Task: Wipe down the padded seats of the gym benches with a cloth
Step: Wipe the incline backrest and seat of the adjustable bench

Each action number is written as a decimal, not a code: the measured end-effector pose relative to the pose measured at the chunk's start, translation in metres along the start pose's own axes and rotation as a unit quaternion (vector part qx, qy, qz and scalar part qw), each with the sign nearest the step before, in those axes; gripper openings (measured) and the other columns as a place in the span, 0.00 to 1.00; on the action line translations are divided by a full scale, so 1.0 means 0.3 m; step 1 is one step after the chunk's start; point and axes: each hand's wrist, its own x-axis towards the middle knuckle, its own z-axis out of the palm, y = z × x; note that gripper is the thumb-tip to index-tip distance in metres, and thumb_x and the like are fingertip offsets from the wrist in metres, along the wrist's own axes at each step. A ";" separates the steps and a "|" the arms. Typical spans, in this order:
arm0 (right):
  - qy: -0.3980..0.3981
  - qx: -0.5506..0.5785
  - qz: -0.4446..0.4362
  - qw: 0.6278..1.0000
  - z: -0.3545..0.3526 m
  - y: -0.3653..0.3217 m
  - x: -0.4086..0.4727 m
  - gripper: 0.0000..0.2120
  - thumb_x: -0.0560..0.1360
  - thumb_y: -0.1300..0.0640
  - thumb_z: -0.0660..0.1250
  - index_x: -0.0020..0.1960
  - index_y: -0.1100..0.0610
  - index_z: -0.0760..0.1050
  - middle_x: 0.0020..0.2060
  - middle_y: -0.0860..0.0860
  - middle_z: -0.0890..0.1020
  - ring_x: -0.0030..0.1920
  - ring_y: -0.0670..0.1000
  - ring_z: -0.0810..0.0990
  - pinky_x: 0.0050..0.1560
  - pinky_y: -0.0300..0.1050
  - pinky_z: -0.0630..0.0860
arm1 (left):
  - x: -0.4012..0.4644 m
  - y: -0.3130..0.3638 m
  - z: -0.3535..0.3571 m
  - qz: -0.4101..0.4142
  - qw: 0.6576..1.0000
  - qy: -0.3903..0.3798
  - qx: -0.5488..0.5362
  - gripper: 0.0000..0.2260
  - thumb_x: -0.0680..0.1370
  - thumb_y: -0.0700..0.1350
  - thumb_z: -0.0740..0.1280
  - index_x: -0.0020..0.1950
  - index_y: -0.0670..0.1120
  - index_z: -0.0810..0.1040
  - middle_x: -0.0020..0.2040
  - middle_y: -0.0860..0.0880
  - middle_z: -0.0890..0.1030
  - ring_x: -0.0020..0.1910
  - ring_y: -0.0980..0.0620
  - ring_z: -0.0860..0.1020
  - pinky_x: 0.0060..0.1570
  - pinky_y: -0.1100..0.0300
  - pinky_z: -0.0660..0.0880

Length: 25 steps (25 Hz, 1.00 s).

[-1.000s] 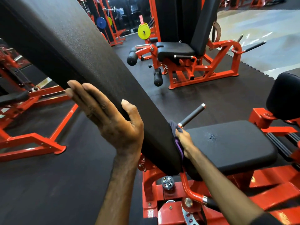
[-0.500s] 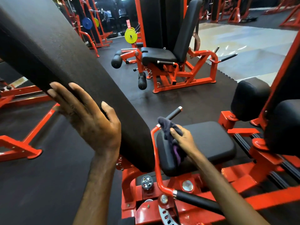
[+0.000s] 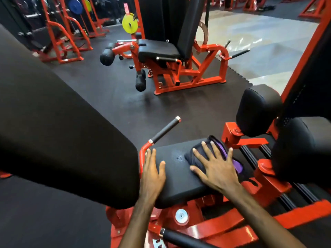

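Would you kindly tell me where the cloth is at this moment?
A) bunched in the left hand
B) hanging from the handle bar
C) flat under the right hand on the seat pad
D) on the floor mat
C: the right hand presses spread fingers on the cloth, which lies on the seat pad.

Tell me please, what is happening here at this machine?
A person is wiping the black padded seat of a red gym machine. The right hand lies flat, fingers spread, pressing a dark cloth with purple trim onto the seat's far side. The left hand rests open on the seat's near-left edge, beside the big black back pad. A small speck shows on the seat between the hands.
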 end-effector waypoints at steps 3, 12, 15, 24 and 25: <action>-0.031 0.003 0.022 0.999 -0.021 -0.005 0.143 0.35 0.80 0.27 0.45 0.85 0.37 0.53 0.87 0.50 0.51 0.86 0.59 0.46 0.74 0.82 0.48 | 0.054 -0.058 0.117 -0.060 0.997 -0.012 0.048 0.27 0.87 0.50 0.58 0.86 0.41 0.61 0.87 0.43 0.57 0.87 0.48 0.53 0.86 0.46 0.51; 0.010 0.006 0.022 1.000 -0.008 0.012 0.038 0.33 0.81 0.36 0.53 0.84 0.46 0.63 0.85 0.54 0.58 0.85 0.61 0.56 0.79 0.74 0.52 | 0.067 -0.111 0.141 -0.056 0.996 -0.013 0.069 0.29 0.86 0.54 0.52 0.86 0.42 0.61 0.88 0.46 0.55 0.87 0.53 0.50 0.86 0.46 0.51; -0.038 0.003 0.056 0.998 0.003 -0.025 0.266 0.34 0.82 0.35 0.49 0.85 0.47 0.57 0.86 0.53 0.56 0.85 0.62 0.53 0.79 0.76 0.51 | 0.053 -0.118 0.136 -0.062 0.996 -0.025 0.062 0.29 0.86 0.55 0.51 0.87 0.45 0.59 0.88 0.48 0.52 0.87 0.54 0.48 0.86 0.46 0.50; 0.014 -0.013 0.032 0.999 -0.012 -0.048 -0.083 0.33 0.82 0.38 0.52 0.83 0.50 0.64 0.84 0.53 0.63 0.84 0.58 0.60 0.80 0.71 0.57 | 0.060 -0.078 0.131 -0.072 0.995 -0.021 0.068 0.26 0.89 0.48 0.55 0.88 0.45 0.56 0.88 0.45 0.50 0.88 0.48 0.47 0.86 0.50 0.43; 0.007 -0.018 0.040 0.999 -0.016 -0.057 -0.046 0.33 0.82 0.38 0.51 0.84 0.50 0.63 0.84 0.53 0.61 0.84 0.58 0.59 0.80 0.72 0.57 | 0.055 -0.078 0.130 -0.069 0.995 -0.021 0.065 0.26 0.89 0.49 0.54 0.88 0.45 0.55 0.88 0.44 0.49 0.88 0.48 0.47 0.86 0.50 0.44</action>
